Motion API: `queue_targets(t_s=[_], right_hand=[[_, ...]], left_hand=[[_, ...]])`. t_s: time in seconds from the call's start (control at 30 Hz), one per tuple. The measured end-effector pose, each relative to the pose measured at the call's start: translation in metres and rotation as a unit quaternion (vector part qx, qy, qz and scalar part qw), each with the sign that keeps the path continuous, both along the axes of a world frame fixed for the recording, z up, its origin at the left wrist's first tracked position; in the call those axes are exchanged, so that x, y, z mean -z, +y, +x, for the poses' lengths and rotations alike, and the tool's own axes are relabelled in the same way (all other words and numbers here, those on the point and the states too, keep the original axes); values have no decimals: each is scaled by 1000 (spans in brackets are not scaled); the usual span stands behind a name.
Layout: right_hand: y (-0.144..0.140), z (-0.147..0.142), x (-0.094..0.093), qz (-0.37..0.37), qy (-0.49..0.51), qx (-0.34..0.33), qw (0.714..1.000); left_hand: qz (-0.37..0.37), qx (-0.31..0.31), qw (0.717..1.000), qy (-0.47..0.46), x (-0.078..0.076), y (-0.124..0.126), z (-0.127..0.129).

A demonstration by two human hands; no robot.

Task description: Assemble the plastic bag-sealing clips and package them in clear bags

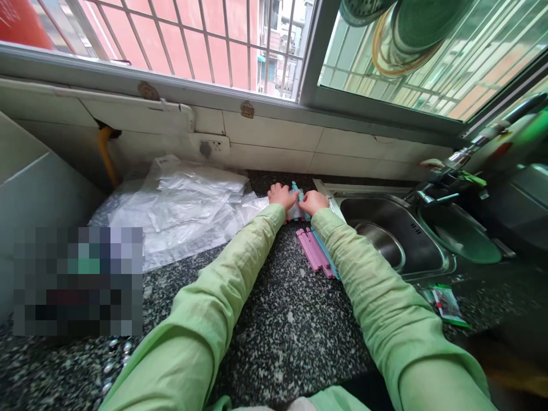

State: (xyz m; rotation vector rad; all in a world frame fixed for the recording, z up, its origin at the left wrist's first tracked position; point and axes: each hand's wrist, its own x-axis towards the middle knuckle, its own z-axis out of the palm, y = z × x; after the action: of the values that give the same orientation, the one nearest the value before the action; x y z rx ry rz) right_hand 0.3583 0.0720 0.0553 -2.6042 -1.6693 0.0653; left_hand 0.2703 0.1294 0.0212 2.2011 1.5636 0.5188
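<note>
At the far side of the counter, my left hand (282, 196) has its fingers bent over a small clear plastic bag (294, 213). My right hand (314, 202) is closed beside it, thumb and finger pinched at a slim blue bag clip (294, 186) that runs between the two hands. Part of that clip and of the bag is covered by my fingers. Nearer to me, pink bag clips (311, 251) lie side by side. Another blue clip (329, 257) rests along them, partly behind my right sleeve.
Clear plastic bags (192, 200) are heaped to the left. A metal sink (385, 211) with a faucet (460, 157) is on the right, a small packet (449, 305) in front of it. Shiny round pieces (108, 368) lie lower left. A barred window (205, 43) runs along the back.
</note>
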Motion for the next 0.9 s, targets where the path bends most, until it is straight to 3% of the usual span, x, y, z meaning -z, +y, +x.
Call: queue_targets(t_s=[0.2,0.43,0.9], right_hand=[[-10,-10,-9,30,-5,-26,999],[-21,-17,-20,59,-2,-40,997],[-62,-53,-60,105,-16,-76,991]], left_hand=[[-20,-12,999,-25,-10,2,-3],[6,-4,999,-31,-29,-10,-14],[8,-8,997,-78,-75,-47,-59]])
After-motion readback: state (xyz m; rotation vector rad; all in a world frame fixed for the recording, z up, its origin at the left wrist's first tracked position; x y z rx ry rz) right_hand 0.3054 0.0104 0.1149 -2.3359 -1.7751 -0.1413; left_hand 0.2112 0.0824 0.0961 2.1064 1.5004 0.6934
